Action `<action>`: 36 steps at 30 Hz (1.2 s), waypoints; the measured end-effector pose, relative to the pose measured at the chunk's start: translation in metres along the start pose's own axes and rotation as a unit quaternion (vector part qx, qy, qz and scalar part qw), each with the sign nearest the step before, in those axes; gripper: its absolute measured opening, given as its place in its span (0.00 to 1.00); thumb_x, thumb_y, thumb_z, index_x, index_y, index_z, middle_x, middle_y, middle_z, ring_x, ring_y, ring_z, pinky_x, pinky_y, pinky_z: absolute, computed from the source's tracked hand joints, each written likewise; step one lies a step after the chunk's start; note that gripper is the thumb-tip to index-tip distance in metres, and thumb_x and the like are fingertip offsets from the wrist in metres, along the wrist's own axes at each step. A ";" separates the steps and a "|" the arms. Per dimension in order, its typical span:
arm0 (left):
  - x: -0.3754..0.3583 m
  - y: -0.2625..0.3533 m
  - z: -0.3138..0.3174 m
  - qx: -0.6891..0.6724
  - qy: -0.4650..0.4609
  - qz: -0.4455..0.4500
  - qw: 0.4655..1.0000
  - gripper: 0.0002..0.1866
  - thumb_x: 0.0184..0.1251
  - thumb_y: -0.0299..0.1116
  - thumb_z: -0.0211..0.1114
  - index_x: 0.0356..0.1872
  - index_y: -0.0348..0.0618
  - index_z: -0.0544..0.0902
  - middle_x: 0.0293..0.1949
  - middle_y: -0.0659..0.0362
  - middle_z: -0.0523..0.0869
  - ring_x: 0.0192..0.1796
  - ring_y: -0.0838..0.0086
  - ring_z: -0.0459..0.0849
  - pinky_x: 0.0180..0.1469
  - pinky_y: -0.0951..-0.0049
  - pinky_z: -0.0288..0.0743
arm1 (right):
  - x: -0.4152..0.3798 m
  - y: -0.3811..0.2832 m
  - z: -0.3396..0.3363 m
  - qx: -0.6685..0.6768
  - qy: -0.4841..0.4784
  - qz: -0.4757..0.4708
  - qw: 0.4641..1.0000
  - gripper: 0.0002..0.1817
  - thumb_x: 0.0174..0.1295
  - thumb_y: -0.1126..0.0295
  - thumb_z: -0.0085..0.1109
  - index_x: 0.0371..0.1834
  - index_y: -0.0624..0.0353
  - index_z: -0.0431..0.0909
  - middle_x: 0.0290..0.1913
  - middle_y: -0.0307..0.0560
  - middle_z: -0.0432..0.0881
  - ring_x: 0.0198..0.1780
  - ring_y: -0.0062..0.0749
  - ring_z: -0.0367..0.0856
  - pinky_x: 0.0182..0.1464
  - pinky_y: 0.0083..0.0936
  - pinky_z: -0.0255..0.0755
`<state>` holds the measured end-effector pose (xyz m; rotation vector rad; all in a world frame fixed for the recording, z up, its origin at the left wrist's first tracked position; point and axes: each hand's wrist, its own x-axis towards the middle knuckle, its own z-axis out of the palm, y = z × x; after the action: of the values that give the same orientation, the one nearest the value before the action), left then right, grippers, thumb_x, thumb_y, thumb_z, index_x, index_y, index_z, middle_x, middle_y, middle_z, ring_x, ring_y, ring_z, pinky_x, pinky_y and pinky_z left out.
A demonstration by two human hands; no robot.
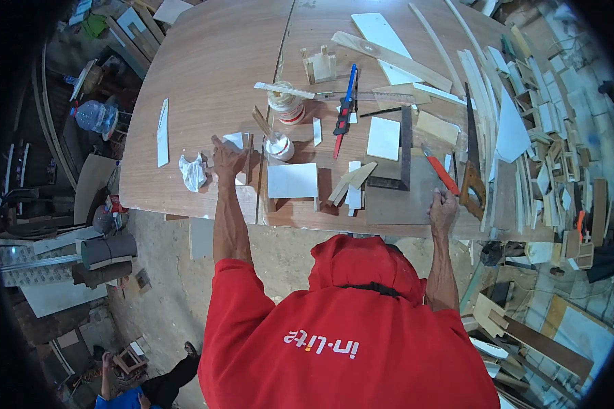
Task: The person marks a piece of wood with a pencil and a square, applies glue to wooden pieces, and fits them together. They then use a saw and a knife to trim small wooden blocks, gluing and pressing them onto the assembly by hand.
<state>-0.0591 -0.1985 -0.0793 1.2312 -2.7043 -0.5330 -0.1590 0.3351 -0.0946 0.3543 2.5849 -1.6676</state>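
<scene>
My left hand (229, 158) is over the table's near left part, fingers apart, beside a small white-faced piece (234, 140) and a wooden strip. A crumpled white cloth (193, 172) lies to its left. To its right stand a small white pot (278, 146) with a stick in it and a white-topped wooden block (292, 180). My right hand (443, 206) is at the near edge, fingers curled; anything inside them is hidden. Just beyond it lies a red-handled cutter (441, 172), with a handsaw (472, 187) to the right.
On the table (211, 61) are a larger glue pot (286, 105), a red-and-black tool (344, 117), a dark square (406, 153) and white panels. Long strips and many offcuts (549, 116) fill the right side. Another person (126, 399) is at the lower left.
</scene>
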 end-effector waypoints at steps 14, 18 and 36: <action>0.012 -0.010 0.005 0.062 0.043 0.040 0.996 0.57 0.48 0.52 0.75 0.72 0.31 0.52 0.61 0.30 0.72 0.62 0.42 0.75 0.62 0.53 0.71 | -0.002 -0.002 0.000 0.016 0.020 -0.020 0.999 0.09 0.66 0.67 0.58 0.34 0.63 0.76 0.18 0.36 0.71 0.15 0.17 0.70 0.16 0.19 0.64; -0.006 0.026 -0.053 0.032 0.093 0.059 0.993 0.43 0.55 0.47 0.71 0.67 0.31 0.64 0.56 0.33 0.78 0.57 0.44 0.80 0.58 0.54 0.74 | 0.000 0.001 0.001 0.006 0.017 -0.025 1.000 0.12 0.66 0.64 0.60 0.32 0.63 0.75 0.17 0.37 0.72 0.15 0.18 0.70 0.16 0.21 0.64; -0.123 0.282 0.032 -0.427 -0.105 0.166 0.883 0.11 0.67 0.20 0.56 0.48 0.37 0.70 0.28 0.62 0.76 0.29 0.80 0.71 0.32 0.77 0.68 | 0.007 0.000 -0.019 0.049 -0.160 0.044 0.985 0.12 0.70 0.64 0.55 0.36 0.64 0.73 0.22 0.40 0.75 0.18 0.21 0.75 0.19 0.21 0.68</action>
<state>-0.1855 0.0731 -0.0020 0.4751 -2.2461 -1.6255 -0.1643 0.3535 -0.0874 0.1818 2.2309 -1.6695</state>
